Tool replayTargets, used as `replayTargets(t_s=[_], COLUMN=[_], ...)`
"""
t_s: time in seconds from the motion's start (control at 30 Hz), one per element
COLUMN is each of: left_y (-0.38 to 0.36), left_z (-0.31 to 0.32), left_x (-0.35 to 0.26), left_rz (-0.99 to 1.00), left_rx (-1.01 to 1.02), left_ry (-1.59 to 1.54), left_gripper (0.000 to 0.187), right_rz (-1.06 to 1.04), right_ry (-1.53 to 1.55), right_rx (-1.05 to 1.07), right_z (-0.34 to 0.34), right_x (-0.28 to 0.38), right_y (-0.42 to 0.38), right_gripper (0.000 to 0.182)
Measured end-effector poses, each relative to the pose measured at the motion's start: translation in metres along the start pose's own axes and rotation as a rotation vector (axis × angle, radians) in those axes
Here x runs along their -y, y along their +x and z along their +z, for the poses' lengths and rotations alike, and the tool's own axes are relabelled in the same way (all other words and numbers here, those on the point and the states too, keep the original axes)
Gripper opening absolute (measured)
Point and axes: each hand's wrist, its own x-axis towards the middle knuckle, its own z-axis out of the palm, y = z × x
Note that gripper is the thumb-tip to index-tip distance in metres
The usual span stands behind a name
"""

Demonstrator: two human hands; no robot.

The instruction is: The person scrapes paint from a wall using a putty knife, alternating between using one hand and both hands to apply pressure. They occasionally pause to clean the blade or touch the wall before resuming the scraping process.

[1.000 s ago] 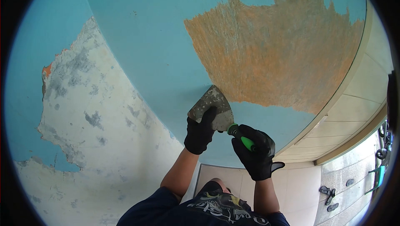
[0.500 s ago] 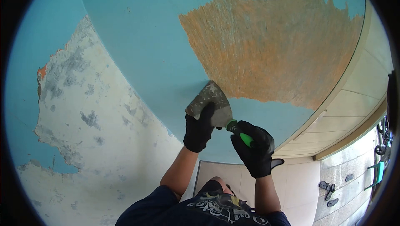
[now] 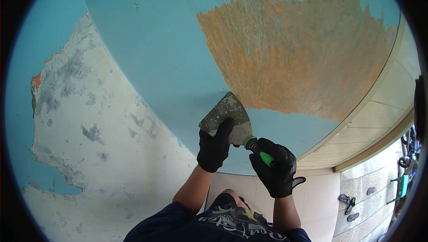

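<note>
Right hand [image 3: 276, 166] closed around the green-handled scraper [image 3: 241, 130], left hand [image 3: 214, 149] tight on its blade [image 3: 233, 113], brown patch [image 3: 298, 52] beyond both.

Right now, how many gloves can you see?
2. One is on the left hand, at the scraper's blade; the other is on the right hand, around its handle. No others show.

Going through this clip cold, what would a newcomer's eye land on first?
Probably the large, ragged orange-brown patch on the blue wall, filling much of the upper right. Next, just below centre, the wide scraper: the black-gloved left hand grips its blade, the right hand its green handle. Then the big whitish, grey-blotched area on the left.
</note>
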Motion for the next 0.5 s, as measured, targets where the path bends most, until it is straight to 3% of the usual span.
replayTargets(t_s=[0.07,0.13,0.33,0.47,0.5], left_y=[0.003,0.006,0.01,0.011,0.015], left_z=[0.003,0.013,0.012,0.012,0.01], left_x=[-0.006,-0.011,-0.02,-0.014,-0.017], left_rz=[-0.048,-0.078,-0.149,-0.054,-0.158], left_rx=[0.017,-0.152,-0.151,-0.171,-0.159], left_ry=[-0.045,-0.186,-0.262,-0.211,-0.247], left_gripper=[0.065,0.025,0.026,0.027,0.027], right_rz=[-0.004,-0.006,0.087,0.025,0.034], right_ry=[-0.002,-0.003,-0.036,0.024,0.022], right_rx=[0.0,-0.005,0.092,0.015,0.021], right_z=[0.0,-0.002,-0.003,0.005,0.006], right_x=[-0.001,-0.002,-0.001,-0.012,-0.015], right_y=[0.002,0.004,0.008,0.01,0.01], right_gripper=[0.039,0.039,0.04,0.038,0.037])
